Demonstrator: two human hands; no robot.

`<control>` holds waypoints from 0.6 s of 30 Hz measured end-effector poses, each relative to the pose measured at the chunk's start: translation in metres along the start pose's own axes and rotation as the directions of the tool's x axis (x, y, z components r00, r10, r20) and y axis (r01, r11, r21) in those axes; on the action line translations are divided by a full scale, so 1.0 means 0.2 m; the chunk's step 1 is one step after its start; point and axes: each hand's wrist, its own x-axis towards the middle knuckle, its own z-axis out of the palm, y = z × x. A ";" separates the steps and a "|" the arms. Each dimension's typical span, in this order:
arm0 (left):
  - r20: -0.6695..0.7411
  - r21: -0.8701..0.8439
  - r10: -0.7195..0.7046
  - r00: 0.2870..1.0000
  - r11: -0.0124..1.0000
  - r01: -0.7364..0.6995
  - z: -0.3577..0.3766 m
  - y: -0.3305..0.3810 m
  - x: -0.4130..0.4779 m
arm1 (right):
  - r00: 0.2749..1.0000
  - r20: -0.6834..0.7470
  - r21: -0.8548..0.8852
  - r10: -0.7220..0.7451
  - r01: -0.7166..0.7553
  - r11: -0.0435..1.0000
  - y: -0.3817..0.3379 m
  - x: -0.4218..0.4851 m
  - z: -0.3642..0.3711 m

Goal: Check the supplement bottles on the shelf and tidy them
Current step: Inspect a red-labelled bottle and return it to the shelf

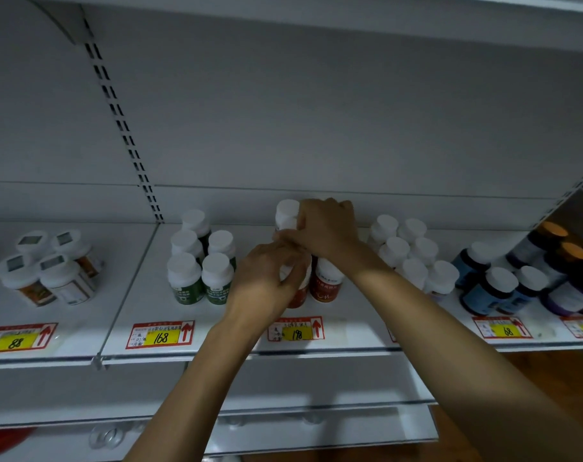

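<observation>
Red-labelled supplement bottles with white caps stand in a cluster at the middle of the white shelf (350, 331). My left hand (267, 278) grips the front red bottle (298, 293) around its cap and shoulder. My right hand (326, 228) reaches over the cluster, its fingers curled round a white-capped bottle (287, 211) at the back. Another red bottle (326, 283) stands free just right of my left hand, under my right wrist. The rest of the cluster is hidden by my hands.
Green-labelled bottles (200, 261) stand left of the cluster, plain white ones (410, 251) right of it, blue and purple ones (503, 285) further right. Orange-labelled jars (47, 268) sit on the neighbouring shelf section. Price tags (160, 335) line the front edge. Another shelf hangs overhead.
</observation>
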 end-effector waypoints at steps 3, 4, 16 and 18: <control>-0.034 -0.024 -0.027 0.999 0.999 0.026 -0.02 0.00 -0.01 | 1.000 0.001 -0.021 0.011 -0.011 1.000 -0.03 0.00 0.01; -0.061 -0.032 -0.031 0.998 0.999 0.029 -0.03 -0.01 -0.02 | 1.000 -0.006 -0.010 0.001 -0.001 1.000 -0.04 -0.01 0.01; -0.299 -0.130 -0.042 0.953 0.992 0.003 -0.09 0.18 0.00 | 0.906 -0.423 0.398 -0.016 0.202 0.895 -0.06 -0.28 -0.54; -0.237 -0.147 -0.002 0.972 0.989 -0.034 -0.09 0.24 -0.02 | 0.916 -0.393 0.550 0.079 0.165 0.818 -0.03 -0.34 -0.61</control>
